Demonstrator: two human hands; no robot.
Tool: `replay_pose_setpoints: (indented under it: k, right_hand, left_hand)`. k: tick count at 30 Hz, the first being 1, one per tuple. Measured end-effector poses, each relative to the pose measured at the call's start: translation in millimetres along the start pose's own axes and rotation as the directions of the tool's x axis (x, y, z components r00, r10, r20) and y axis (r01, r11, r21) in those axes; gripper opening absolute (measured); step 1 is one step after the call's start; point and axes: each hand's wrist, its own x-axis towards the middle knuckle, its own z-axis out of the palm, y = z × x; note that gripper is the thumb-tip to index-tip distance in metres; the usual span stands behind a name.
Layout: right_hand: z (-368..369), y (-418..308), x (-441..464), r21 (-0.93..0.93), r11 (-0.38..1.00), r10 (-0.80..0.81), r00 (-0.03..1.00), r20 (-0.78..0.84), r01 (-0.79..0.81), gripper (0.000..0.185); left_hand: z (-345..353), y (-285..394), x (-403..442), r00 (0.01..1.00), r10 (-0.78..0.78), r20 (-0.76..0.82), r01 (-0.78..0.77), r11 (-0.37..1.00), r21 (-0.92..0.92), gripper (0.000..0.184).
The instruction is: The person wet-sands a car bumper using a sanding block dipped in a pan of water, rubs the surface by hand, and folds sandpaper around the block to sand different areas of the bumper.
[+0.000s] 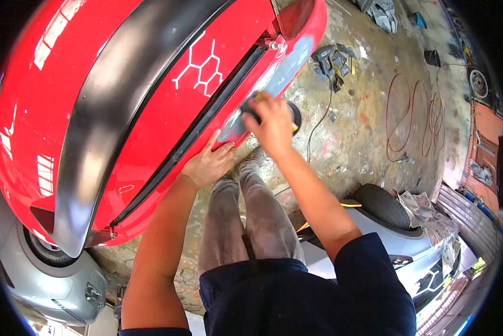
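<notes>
A red car body panel [145, 210] with a black trim strip and a white hexagon decal fills the left side. Along its lower edge runs a dull grey, filler-like patch [288, 67]. My right hand [271, 123] is closed around a dark sanding block [250, 111] with a bit of yellow, pressed on that patch; motion blurs both. Flat on the red edge beside the grey patch rests my left hand [209, 164], its fingers apart and holding nothing.
Dark grey scraps or pads [332, 61] and a cable [321, 120] lie on the stained floor. A red hose [397, 112] coils farther right. Silver cars stand at the lower left [66, 285] and lower right, the latter near a loose tyre [383, 204].
</notes>
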Motion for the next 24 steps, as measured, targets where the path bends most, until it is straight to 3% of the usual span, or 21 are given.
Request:
replay_pose_setpoints:
  k: [3,6,9,12,15,17,18,21,24]
  right_hand:
    - [10.6,-17.6,-16.3,0.017,0.999,0.030,0.999,-0.026,-0.030,0.032]
    - [1.0,-23.8,-27.1,0.136,0.979,-0.173,0.976,0.131,0.155,0.032]
    - [-6.3,32.2,26.3,-0.050,0.998,-0.036,0.997,0.063,0.039,0.031]
    - [2.3,32.9,25.1,-0.122,0.992,0.021,0.990,-0.140,-0.038,0.032]
    - [0.9,-21.7,-24.5,-0.021,0.998,-0.056,0.995,0.082,0.058,0.033]
    - [-2.8,-5.7,-15.3,-0.010,0.995,-0.102,0.990,0.098,0.103,0.033]
    - [-3.2,7.6,-4.0,-0.002,0.992,-0.128,0.986,0.103,0.129,0.033]
    - [-10.3,38.1,43.3,-0.112,0.992,0.046,0.994,-0.100,-0.057,0.032]
    - [5.0,12.5,7.2,-0.121,0.992,-0.032,0.998,-0.059,0.025,0.032]
  left_hand:
    - [1.2,-1.5,1.2,1.000,-0.022,-0.002,0.022,1.000,0.013,0.026]
    - [3.2,0.2,-0.3,1.000,-0.023,-0.017,0.023,1.000,0.009,0.025]
    - [-2.6,-2.6,1.8,1.000,-0.005,-0.001,0.005,1.000,0.022,0.025]
    - [-2.9,-2.3,2.1,1.000,0.003,0.021,-0.004,1.000,0.028,0.025]
    - [-4.4,-1.3,1.9,1.000,-0.017,0.016,0.017,0.999,0.028,0.025]
    - [-5.4,-0.4,3.4,1.000,-0.010,0.025,0.009,1.000,0.021,0.027]
    - [-5.2,-2.6,3.0,0.999,0.001,0.040,-0.002,1.000,0.022,0.029]
    - [-3.8,-0.6,1.0,0.998,0.014,0.065,-0.015,1.000,0.010,0.032]
    - [-3.6,-3.4,2.3,0.998,0.010,0.060,-0.011,1.000,0.016,0.032]
